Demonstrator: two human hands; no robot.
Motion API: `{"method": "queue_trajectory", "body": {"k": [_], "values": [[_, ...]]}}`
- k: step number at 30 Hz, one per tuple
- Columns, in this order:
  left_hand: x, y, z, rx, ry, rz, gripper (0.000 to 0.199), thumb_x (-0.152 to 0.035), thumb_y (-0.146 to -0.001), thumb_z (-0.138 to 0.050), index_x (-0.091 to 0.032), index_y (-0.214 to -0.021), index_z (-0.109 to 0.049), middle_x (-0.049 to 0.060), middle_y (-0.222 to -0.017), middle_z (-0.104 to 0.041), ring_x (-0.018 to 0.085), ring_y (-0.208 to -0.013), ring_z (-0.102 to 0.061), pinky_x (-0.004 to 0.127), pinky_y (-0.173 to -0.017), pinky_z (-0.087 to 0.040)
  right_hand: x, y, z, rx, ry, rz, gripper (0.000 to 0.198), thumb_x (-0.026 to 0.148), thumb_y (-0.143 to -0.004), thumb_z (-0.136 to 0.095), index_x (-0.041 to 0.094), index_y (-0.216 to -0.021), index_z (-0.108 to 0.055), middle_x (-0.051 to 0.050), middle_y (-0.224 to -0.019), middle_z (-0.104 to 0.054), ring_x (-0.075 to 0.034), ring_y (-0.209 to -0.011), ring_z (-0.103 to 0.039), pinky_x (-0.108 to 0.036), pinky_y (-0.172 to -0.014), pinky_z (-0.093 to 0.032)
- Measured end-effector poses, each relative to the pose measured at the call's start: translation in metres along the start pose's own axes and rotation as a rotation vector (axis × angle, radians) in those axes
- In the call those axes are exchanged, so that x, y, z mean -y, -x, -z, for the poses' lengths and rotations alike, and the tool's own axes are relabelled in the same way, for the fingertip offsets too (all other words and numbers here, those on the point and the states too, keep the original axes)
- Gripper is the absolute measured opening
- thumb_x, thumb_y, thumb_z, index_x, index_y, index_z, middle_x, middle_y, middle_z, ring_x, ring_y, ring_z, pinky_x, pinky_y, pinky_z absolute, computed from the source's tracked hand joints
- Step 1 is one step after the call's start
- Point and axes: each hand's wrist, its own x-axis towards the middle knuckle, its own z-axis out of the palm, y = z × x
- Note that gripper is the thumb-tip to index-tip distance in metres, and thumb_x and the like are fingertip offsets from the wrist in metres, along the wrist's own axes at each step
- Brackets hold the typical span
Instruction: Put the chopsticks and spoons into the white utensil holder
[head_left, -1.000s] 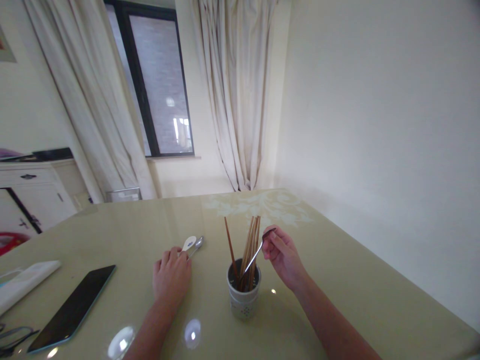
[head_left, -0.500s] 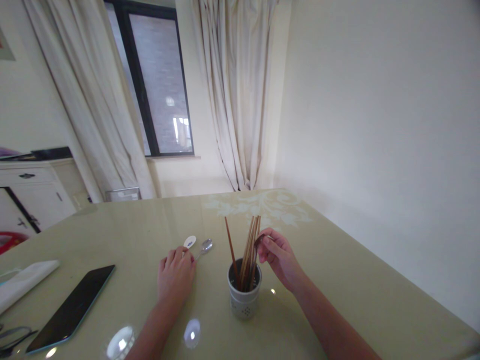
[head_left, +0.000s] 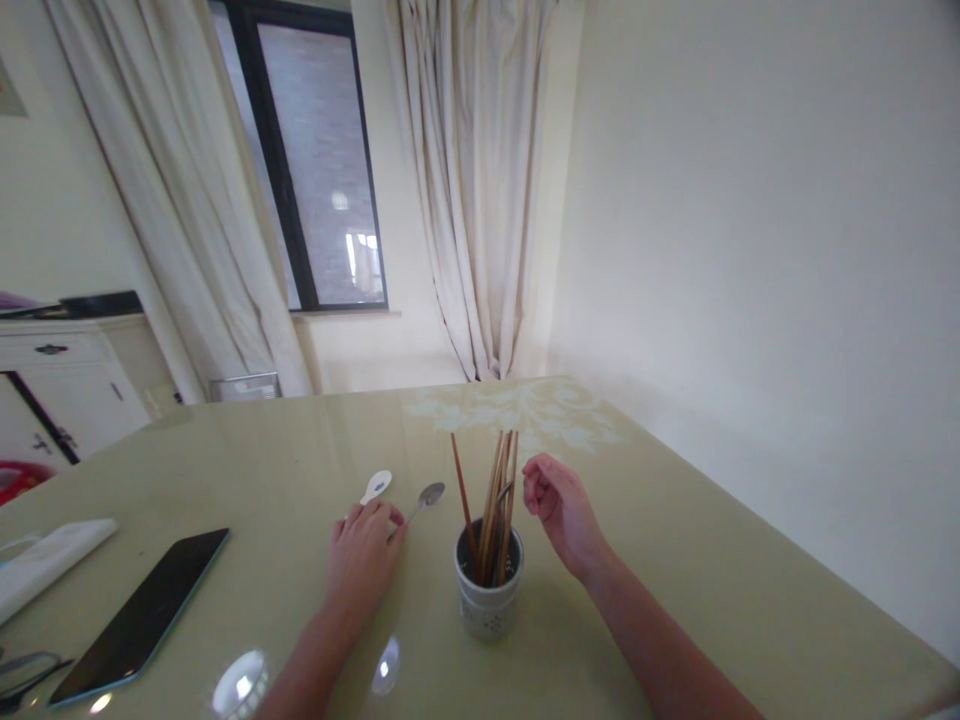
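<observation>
A metal spoon (head_left: 431, 494) is under the fingers of my left hand (head_left: 367, 550), which pinch its handle. Just beyond that hand lies a white spoon with a blue mark (head_left: 380, 482), its lower part hidden by my fingers. A grey-white utensil cup (head_left: 488, 610) stands upright between my hands. Several wooden chopsticks (head_left: 491, 500) lean in it, together with a metal utensil (head_left: 503, 491) whose curved upper end shows among them. To the right of the chopsticks, apart from them, my right hand (head_left: 561, 510) is raised with loosely curled fingers and nothing visible in it.
On the left of the glossy table (head_left: 675, 580) lie a dark phone or tablet (head_left: 142, 615), a white flat object (head_left: 52, 565) and dark-framed glasses (head_left: 30, 672). A round clear-white object (head_left: 241, 685) sits near the front. The wall (head_left: 750, 250) borders the table's right side.
My right hand has let go of the metal utensil, which now rests lower among the chopsticks. My left hand and the metal spoon have shifted slightly right.
</observation>
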Motion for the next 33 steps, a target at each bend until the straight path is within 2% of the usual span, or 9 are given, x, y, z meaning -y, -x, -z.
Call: {"method": "queue_trajectory", "body": {"k": [3,5,8,10,13,17,23,28,33], "values": [[-0.002,-0.001,-0.003,0.003,0.114,0.001,0.021,-0.026,-0.097,-0.049,-0.023,-0.09,-0.07,0.008,-0.101,-0.079,0.029,-0.108,-0.069,0.044,-0.096,-0.044,-0.006,-0.003,0.004,-0.082,0.046,-0.04,0.043,0.06,-0.079,-0.087,0.018,-0.076,-0.074,0.001,-0.061,-0.062,-0.011,-0.053,-0.05,-0.023,-0.051,-0.039],[-0.003,-0.002,-0.006,0.011,0.273,-0.005,0.02,-0.03,-0.096,-0.049,-0.023,-0.088,-0.066,0.007,-0.093,-0.078,0.028,-0.098,-0.071,0.042,-0.092,-0.048,-0.011,-0.004,0.006,-0.097,0.105,-0.09,0.045,0.061,-0.077,-0.087,0.018,-0.075,-0.074,0.0,-0.063,-0.064,-0.011,-0.054,-0.052,-0.024,-0.052,-0.039],[-0.009,-0.004,-0.011,0.038,0.631,0.001,0.022,-0.041,-0.093,-0.052,-0.023,-0.092,-0.065,0.008,-0.09,-0.078,0.026,-0.089,-0.074,0.04,-0.085,-0.054,-0.019,-0.004,0.007,-0.06,0.208,-0.152,0.046,0.063,-0.078,-0.085,0.018,-0.077,-0.074,0.0,-0.066,-0.066,-0.011,-0.054,-0.052,-0.024,-0.055,-0.039],[-0.016,-0.004,-0.012,0.041,0.829,0.016,0.029,-0.048,-0.091,-0.055,-0.023,-0.097,-0.067,0.008,-0.092,-0.08,0.027,-0.09,-0.076,0.041,-0.086,-0.057,-0.025,-0.003,0.006,-0.027,0.28,-0.163,0.044,0.062,-0.081,-0.082,0.019,-0.081,-0.075,0.0,-0.069,-0.068,-0.012,-0.056,-0.054,-0.025,-0.057,-0.038],[-0.025,-0.003,-0.011,0.042,0.968,0.002,0.037,-0.054,-0.089,-0.058,-0.022,-0.099,-0.072,0.009,-0.095,-0.081,0.027,-0.094,-0.076,0.041,-0.088,-0.058,-0.034,-0.001,0.005,0.019,0.382,-0.162,0.036,0.055,-0.085,-0.08,0.02,-0.092,-0.076,0.0,-0.076,-0.071,-0.013,-0.061,-0.058,-0.025,-0.06,-0.039],[-0.033,0.0,-0.007,0.086,1.017,-0.019,0.04,-0.056,-0.088,-0.062,-0.02,-0.101,-0.075,0.009,-0.093,-0.08,0.027,-0.09,-0.075,0.038,-0.083,-0.058,-0.042,-0.001,0.006,0.105,0.437,-0.145,0.037,0.053,-0.086,-0.077,0.019,-0.1,-0.077,-0.001,-0.078,-0.072,-0.016,-0.067,-0.059,-0.026,-0.062,-0.038],[-0.038,0.004,-0.006,0.146,1.038,-0.077,0.037,-0.054,-0.09,-0.065,-0.021,-0.1,-0.078,0.007,-0.091,-0.081,0.024,-0.085,-0.074,0.035,-0.079,-0.054,-0.039,-0.002,0.006,0.125,0.494,-0.08,0.029,0.046,-0.089,-0.071,0.019,-0.092,-0.081,0.0,-0.073,-0.07,-0.015,-0.063,-0.053,-0.027,-0.06,-0.035],[-0.041,0.006,-0.002,0.135,0.977,-0.102,0.036,-0.053,-0.092,-0.065,-0.022,-0.102,-0.079,0.006,-0.093,-0.081,0.022,-0.081,-0.07,0.033,-0.074,-0.051,-0.032,-0.004,0.005,0.015,0.527,0.006,0.032,0.049,-0.089,-0.071,0.019,-0.089,-0.081,0.0,-0.07,-0.069,-0.015,-0.06,-0.053,-0.028,-0.058,-0.038],[-0.038,0.004,0.0,0.075,0.928,-0.09,0.036,-0.055,-0.091,-0.064,-0.023,-0.098,-0.08,0.004,-0.088,-0.081,0.021,-0.076,-0.066,0.031,-0.071,-0.05,-0.018,-0.014,0.019,-0.227,0.526,0.201,0.041,0.057,-0.086,-0.075,0.017,-0.091,-0.08,-0.003,-0.071,-0.07,-0.016,-0.061,-0.053,-0.028,-0.056,-0.038]]}}
